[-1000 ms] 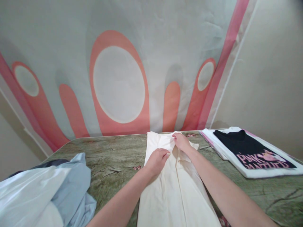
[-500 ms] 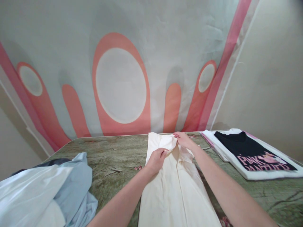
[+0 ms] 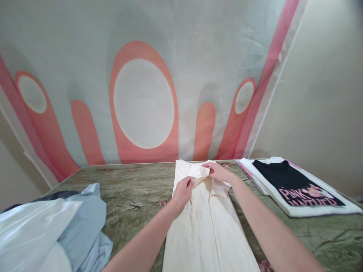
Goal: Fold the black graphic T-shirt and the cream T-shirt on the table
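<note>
Head: cream garment (image 3: 208, 230) beneath hands (image 3: 183, 192) (image 3: 220, 173)

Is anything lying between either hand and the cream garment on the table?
Nothing visible is. The left hand and right hand both grip the cream garment directly, near its far end. The loose clothes lie off to the left and the folded shirts to the right, both apart from it.

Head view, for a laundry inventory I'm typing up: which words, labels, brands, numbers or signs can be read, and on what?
"PINK": pink letters on the folded black shirt.
"PANTHER": next line on that shirt, lower edges cut off, so a likely reading.
No readable text shows elsewhere, including the cream garment and loose clothes.
</note>
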`<state>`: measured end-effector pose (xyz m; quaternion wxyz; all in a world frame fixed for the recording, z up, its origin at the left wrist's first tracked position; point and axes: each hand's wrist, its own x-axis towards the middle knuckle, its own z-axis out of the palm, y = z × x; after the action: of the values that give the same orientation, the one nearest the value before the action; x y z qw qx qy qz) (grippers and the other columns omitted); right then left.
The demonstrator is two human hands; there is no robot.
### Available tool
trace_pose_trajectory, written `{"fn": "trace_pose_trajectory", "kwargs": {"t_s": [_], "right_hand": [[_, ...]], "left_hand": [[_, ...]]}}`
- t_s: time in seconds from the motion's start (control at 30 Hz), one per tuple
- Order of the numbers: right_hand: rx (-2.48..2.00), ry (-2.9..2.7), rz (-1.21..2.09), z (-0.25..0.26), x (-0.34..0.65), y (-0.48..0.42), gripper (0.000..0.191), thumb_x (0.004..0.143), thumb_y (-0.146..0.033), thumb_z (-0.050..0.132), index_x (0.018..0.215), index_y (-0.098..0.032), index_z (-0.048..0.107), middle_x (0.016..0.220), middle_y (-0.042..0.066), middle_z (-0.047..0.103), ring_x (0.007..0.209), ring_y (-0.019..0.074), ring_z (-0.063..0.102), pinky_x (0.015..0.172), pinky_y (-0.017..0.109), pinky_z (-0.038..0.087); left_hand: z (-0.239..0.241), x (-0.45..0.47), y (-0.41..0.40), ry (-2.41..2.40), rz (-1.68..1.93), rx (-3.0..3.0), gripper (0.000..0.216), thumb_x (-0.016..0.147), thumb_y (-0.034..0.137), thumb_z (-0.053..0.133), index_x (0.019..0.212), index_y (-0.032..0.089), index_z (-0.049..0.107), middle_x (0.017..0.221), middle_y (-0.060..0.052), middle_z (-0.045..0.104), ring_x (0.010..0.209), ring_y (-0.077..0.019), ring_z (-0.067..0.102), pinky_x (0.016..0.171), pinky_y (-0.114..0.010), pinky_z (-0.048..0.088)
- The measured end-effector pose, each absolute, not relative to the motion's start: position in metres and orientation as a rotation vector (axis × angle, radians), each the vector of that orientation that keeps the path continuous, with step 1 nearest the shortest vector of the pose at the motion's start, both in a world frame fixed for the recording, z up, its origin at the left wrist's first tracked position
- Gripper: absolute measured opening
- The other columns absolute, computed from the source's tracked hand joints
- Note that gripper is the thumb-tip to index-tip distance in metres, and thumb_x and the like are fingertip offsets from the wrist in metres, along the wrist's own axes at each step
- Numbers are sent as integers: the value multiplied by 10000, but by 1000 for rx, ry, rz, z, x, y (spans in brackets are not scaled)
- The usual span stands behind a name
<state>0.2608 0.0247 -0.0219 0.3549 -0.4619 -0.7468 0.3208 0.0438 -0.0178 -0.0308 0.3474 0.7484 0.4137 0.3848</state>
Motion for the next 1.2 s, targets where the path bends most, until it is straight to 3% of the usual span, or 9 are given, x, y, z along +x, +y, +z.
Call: {"fn": "trace_pose_trajectory", "kwargs": {"t_s": [0.27,0.4,0.5,0.83,1.0,1.2], "right_hand": [[-1358,-1937,609,-31,266,29,441,630,-1,512,1023,-149,644,1023,78,646,817,146,609,759,269,480],[-1392,-1982,417,-33,269,31,298,684,-54,540,932,-154,671,972,78,642,846,156,581,781,289,455],[-1341,-2058,337,-31,269,29,220,732,-87,525,868,-157,683,935,74,642,875,161,568,803,292,437],[-1318,-2131,301,-31,263,25,280,618,-15,513,771,-157,698,957,57,635,720,124,556,660,224,438],[-1354,-2071,215,-34,265,28,309,611,4,504,793,-157,695,916,57,649,837,153,565,778,259,429],[-1423,-2013,148,-35,265,30,280,663,-15,492,809,-154,687,884,64,660,857,163,571,824,281,423]], "left_hand": [[-29,44,-20,1103,1056,1942,257,860,227,395,970,157,616,855,-30,641,755,-145,564,704,-237,420],[-28,43,-21,1096,1097,2008,288,824,129,407,1044,175,586,887,-24,634,787,-137,567,746,-239,428],[-29,42,-22,1079,1113,2134,262,791,73,409,925,169,612,889,-37,625,847,-150,561,804,-262,419],[-37,44,-22,1154,1122,2205,259,731,79,514,973,164,550,891,-36,583,766,-142,550,733,-263,439],[-32,43,-24,1158,1085,2239,133,730,79,507,812,175,549,810,-11,547,730,-134,528,679,-243,430],[-15,43,-41,914,1010,2372,137,755,85,479,828,193,522,1010,-40,515,895,-144,528,799,-251,424]]}}
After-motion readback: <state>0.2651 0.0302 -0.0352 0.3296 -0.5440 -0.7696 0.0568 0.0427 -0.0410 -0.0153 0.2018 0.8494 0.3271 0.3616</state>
